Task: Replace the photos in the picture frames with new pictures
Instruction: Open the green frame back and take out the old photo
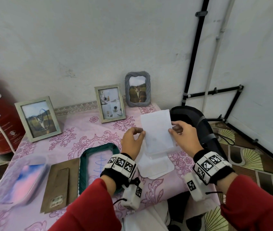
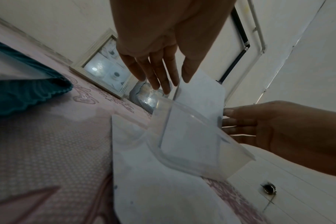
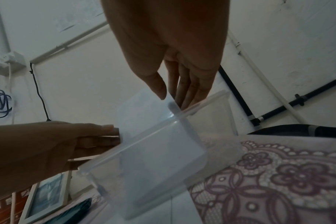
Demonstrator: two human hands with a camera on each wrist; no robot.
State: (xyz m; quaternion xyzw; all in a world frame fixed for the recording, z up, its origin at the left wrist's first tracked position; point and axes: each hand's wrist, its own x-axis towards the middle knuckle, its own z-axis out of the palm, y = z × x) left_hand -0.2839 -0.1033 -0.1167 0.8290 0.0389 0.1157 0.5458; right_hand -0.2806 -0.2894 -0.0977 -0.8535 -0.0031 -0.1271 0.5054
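Right of centre in the head view, left hand and right hand pinch a white photo, seemingly half inside a clear box; uneven pulling could crease it.

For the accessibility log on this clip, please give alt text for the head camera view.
Both hands, left hand and right hand, pinch the side edges of a white sheet standing in a clear plastic container on a pink floral table. Three framed photos stand along the wall behind; a teal frame lies flat at left.
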